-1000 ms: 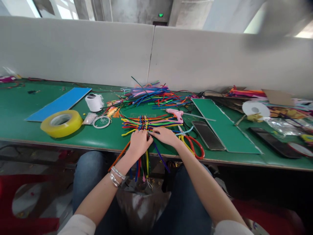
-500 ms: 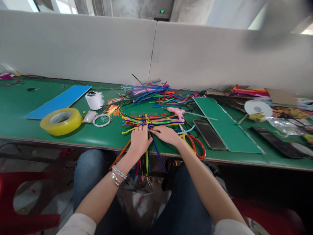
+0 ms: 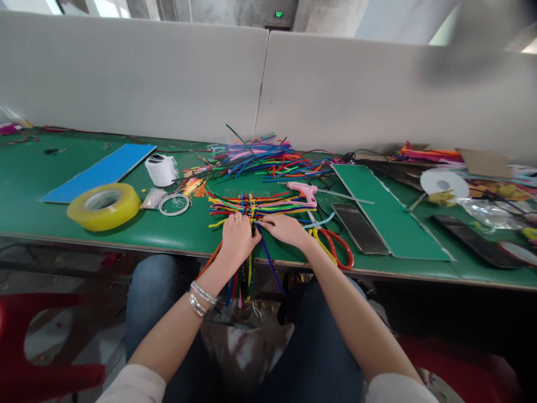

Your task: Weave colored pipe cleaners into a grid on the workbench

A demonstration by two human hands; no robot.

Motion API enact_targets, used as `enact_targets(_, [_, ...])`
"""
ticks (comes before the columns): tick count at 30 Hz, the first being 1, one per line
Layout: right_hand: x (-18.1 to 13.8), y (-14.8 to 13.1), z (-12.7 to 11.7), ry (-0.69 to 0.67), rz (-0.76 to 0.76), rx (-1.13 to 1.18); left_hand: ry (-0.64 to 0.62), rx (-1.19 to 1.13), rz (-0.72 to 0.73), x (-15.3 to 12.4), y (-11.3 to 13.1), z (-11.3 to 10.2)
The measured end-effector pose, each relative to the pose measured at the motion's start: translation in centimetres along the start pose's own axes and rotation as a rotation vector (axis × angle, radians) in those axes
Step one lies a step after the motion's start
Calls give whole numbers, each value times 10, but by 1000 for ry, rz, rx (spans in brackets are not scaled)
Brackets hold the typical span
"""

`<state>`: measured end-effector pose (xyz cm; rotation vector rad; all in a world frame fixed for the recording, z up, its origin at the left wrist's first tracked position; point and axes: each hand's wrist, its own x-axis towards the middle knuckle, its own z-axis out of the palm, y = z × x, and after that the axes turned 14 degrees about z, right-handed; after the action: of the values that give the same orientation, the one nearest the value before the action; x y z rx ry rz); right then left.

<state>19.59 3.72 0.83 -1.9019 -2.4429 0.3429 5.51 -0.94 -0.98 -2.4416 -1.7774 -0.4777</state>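
Note:
A woven strip of coloured pipe cleaners (image 3: 272, 210) lies near the table's front edge, with loose ends sticking out to both sides. My left hand (image 3: 238, 238) is closed over its lower left part, fingers pressing on the weave. From the right, my right hand (image 3: 283, 229) pinches at the lower edge of the weave, its fingertips close to my left thumb. A purple pipe cleaner (image 3: 272, 263) hangs down between the hands, over the table edge. More coloured ends hang below my left hand. The exact strand between my fingertips is partly hidden.
Behind the weave lie a pink glue gun (image 3: 305, 192) and a heap of pipe cleaners (image 3: 268, 159). Red-handled scissors (image 3: 347, 254) and a phone (image 3: 359, 228) are at right, beside a green board (image 3: 394, 218). A yellow tape roll (image 3: 130, 208) and white thread spool (image 3: 163, 170) stand left.
The hands hold nearly the same place on the weave, with only slight finger shifts. The hanging strands below have swayed a little, and the whole view has moved slightly.

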Motion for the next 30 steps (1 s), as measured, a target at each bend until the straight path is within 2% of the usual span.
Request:
enact_targets(9, [1, 4, 1, 13, -99, -13, -103, -72, 123, 2, -7, -7])
enact_targets(16, [2, 6, 2, 11, -113, -3, -151, -58, 205, 1, -8, -10])
enact_targets(21, [3, 9, 2, -2, -147, 17, -178, -276, 171, 5, -19, -11])
enact_targets(27, [4, 11, 4, -1, -166, 51, -212, -613, -8, 12, -29, -10])
enact_targets(30, [6, 12, 9, 28, -172, 82, -224, -630, 27, 12, -30, -8])
